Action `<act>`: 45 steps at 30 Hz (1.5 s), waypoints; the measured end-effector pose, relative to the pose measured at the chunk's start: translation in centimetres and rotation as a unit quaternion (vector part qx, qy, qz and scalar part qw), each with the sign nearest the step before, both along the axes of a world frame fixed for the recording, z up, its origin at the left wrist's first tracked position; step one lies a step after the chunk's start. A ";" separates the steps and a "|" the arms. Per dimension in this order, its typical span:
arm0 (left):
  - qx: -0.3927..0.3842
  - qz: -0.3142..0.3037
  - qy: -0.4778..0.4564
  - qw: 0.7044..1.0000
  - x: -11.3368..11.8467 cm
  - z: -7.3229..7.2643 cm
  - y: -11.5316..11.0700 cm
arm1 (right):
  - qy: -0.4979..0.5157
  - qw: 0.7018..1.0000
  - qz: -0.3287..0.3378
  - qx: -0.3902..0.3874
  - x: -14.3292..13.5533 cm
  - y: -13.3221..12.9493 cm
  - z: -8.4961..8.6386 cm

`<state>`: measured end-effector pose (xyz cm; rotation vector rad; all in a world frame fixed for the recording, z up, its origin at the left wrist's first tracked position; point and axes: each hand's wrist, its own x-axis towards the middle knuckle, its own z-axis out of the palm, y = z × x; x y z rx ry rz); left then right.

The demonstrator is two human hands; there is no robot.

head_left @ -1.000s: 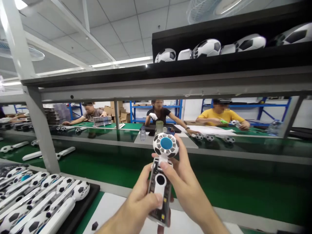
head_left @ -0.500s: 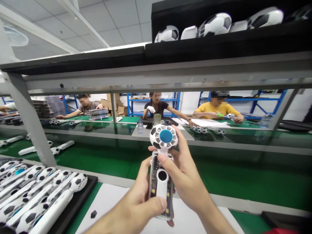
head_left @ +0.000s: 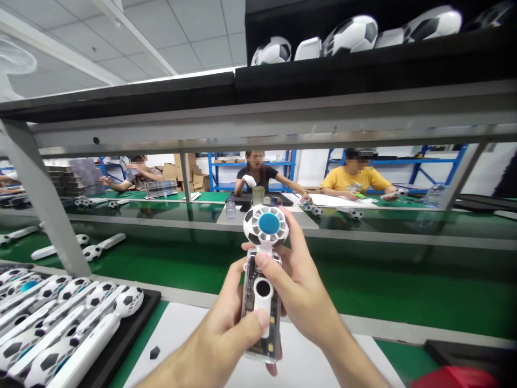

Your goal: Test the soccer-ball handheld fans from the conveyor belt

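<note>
A handheld fan (head_left: 265,223) with a round soccer-ball head and a blue centre stands upright between my hands. Its handle has a clear cover over a dark circuit board, with a white strip and a black round spot down the middle. My left hand (head_left: 232,328) wraps the lower handle, thumb pressed on the white strip. Around the neck and upper handle closes my right hand (head_left: 301,280), its thumb just below the head and a finger behind the ball. Under them lies a white sheet (head_left: 177,334) with a small black pentagon piece (head_left: 154,353) on it.
At left a black tray (head_left: 133,323) holds several soccer-ball fans. A green conveyor belt (head_left: 181,269) runs across, carrying more fans. Overhead is a shelf (head_left: 161,110) with fans on it. A red object (head_left: 456,377) sits at lower right. Several co-workers sit opposite.
The view has shifted slightly, so my hands and the fan appear a little further left; my grip looks the same. Fans on the belt opposite have moved left, and the co-workers' arms have shifted.
</note>
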<state>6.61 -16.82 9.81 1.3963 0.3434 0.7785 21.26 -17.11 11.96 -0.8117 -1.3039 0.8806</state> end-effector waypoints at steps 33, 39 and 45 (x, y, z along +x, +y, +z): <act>-0.016 -0.055 0.007 0.998 -0.5 -0.1 0.3 | 0.031 0.999 0.004 -0.018 -0.2 0.3 0.1; -0.045 -0.031 0.003 0.998 -0.2 -0.2 0.4 | 0.012 1.000 0.001 -0.002 0.0 0.9 -0.4; -0.040 -0.013 0.002 0.999 -0.3 -0.4 0.2 | 0.005 1.000 0.002 0.009 -0.2 0.7 -0.3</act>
